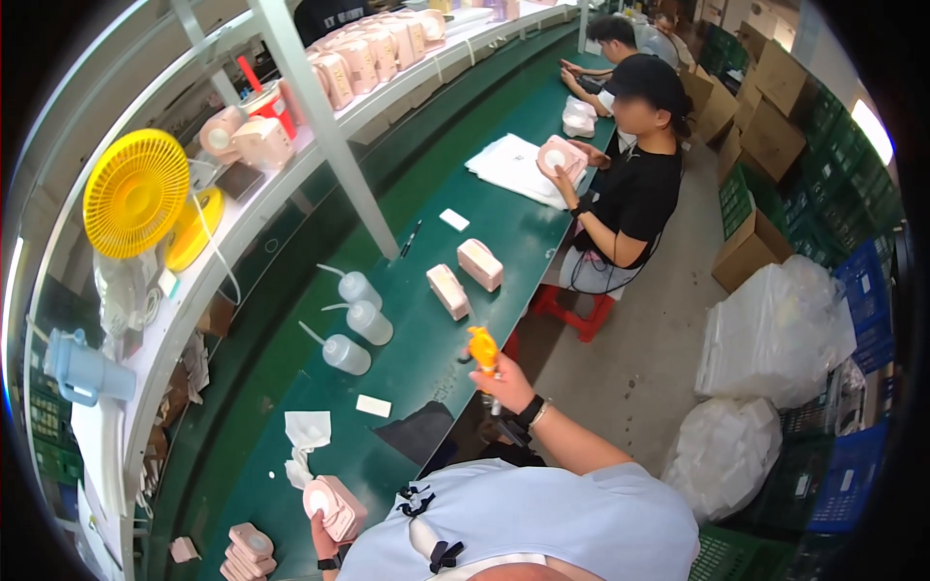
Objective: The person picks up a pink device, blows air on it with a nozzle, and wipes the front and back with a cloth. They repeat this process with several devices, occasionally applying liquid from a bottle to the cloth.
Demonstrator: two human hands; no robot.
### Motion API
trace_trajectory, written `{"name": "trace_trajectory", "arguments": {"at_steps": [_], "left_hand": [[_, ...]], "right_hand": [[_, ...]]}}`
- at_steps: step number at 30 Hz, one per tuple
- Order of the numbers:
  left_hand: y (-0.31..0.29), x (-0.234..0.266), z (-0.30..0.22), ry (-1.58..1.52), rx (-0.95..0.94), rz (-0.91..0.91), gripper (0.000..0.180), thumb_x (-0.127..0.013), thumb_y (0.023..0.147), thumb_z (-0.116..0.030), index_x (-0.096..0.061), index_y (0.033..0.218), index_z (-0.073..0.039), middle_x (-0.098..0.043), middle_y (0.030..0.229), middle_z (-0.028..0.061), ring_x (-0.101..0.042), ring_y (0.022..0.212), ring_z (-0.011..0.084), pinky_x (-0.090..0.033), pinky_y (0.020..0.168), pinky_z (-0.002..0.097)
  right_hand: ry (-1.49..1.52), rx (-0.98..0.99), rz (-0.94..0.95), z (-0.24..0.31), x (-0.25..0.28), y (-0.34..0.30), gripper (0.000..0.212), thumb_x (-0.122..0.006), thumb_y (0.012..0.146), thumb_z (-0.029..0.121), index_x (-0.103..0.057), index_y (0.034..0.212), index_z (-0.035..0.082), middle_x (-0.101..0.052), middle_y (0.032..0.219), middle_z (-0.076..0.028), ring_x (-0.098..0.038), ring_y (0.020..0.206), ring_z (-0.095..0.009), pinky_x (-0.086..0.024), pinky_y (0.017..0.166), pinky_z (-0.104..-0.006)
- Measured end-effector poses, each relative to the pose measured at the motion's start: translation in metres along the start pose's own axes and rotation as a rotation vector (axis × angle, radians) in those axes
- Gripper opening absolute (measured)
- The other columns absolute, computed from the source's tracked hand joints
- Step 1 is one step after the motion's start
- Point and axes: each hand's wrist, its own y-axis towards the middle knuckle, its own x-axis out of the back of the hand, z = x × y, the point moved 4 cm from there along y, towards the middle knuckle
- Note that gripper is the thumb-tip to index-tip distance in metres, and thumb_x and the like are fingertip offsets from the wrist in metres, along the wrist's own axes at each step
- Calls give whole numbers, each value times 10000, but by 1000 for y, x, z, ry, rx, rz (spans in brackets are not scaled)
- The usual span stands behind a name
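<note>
My right hand (504, 385) is raised over the front edge of the green bench (407, 387) and grips an orange-handled tool (483, 351) pointing up. Low at the picture's bottom, my left hand (323, 532) holds a pink and white fan body (332, 505) against the bench. A crumpled white cloth (302, 441) lies just beyond it, and a small white card (373, 406) and a dark patch (418, 429) sit between the hands. Three squeeze bottles (355, 320) with thin spouts stand further along.
Two pink boxes (463, 276) lie mid-bench. A seated person in black (635, 184) handles a pink fan farther down. A yellow fan (136, 194) stands on the white shelf at left. Pink parts (247, 552) are stacked bottom left. Bags and crates fill the right floor.
</note>
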Motion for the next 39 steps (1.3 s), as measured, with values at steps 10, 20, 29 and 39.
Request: {"name": "trace_trajectory", "arguments": {"at_steps": [10,20,29,39], "left_hand": [[-38,-4,-47,1108,-452,-355,544,-724,676,-39,-523,1176,30,-667,973,134,-663,832,218,-544,740,339],[-99,-43,-15,1629,-176,-626,554,-728,723,-190,-541,1211,-5,-668,1043,161,-652,944,255,-516,826,366],[-110,-17,15,1628,-8,-539,685,-755,751,-336,-507,1310,-26,-601,1216,198,-579,1120,328,-453,935,409],[-104,142,61,1675,99,-400,851,-722,786,-356,-349,1441,41,-379,1485,224,-340,1390,332,-294,1131,389]], "right_hand": [[-585,158,1205,21,-108,-12,358,-641,883,335,-595,1143,93,-661,976,-116,-639,913,-317,-492,767,-410],[-1022,444,1676,-27,-176,-32,387,-657,836,439,-637,1013,95,-685,930,-120,-655,899,-339,-508,730,-447],[-945,517,1757,-18,-190,-46,364,-677,822,420,-663,990,97,-695,912,-100,-667,863,-325,-517,726,-444],[-987,614,1913,-21,-186,-51,356,-682,820,396,-669,1032,110,-702,940,-101,-668,899,-323,-522,769,-440]]}}
